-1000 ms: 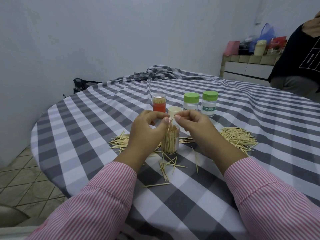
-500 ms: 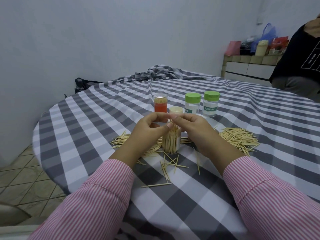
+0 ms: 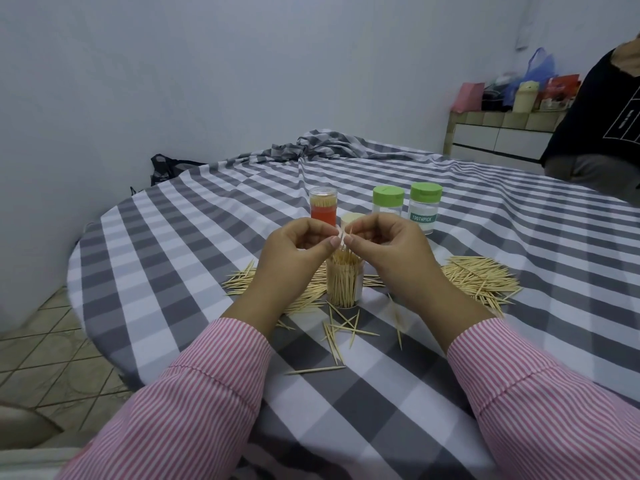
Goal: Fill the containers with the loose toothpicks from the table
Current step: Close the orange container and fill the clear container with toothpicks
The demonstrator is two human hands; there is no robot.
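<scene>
Two hands meet over the worktop (image 3: 180,258): the left hand (image 3: 294,258) and right hand (image 3: 391,251) each curl their fingers (image 3: 334,241) inward and pinch a few toothpicks (image 3: 344,239) between thumb and forefinger. Directly beneath the fingers stands an open clear container (image 3: 344,285), packed with upright picks. Loose toothpick piles (image 3: 479,278) lie on either side below the fingers, with strays nearer the wrists. Beyond the fingers stand an orange tube (image 3: 323,211) and two green-lidded jars (image 3: 425,211).
</scene>
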